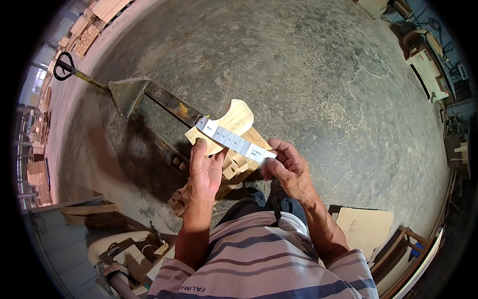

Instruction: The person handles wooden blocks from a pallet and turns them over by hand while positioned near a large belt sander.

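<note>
A pale, flat wooden piece (237,117) with a rounded, curved outline is held in front of my waist. Across it lies a long white-and-grey strip (234,141), divided into segments and bearing small printed marks. My left hand (203,172) grips the near left edge of the wooden piece, thumb on top and fingers beneath. The strip's right end is pinched between the thumb and fingers of my right hand (289,169). Below the held piece, several cut wooden parts (233,168) are stacked, partly hidden by my hands.
A pallet jack (129,94) stands on the concrete floor (318,74) at the left, its forks reaching toward the wooden parts. At lower left lies a ribbed hose (94,254) beside boxes. A flat board (362,226) lies at lower right. Wood stacks (85,41) stand far left.
</note>
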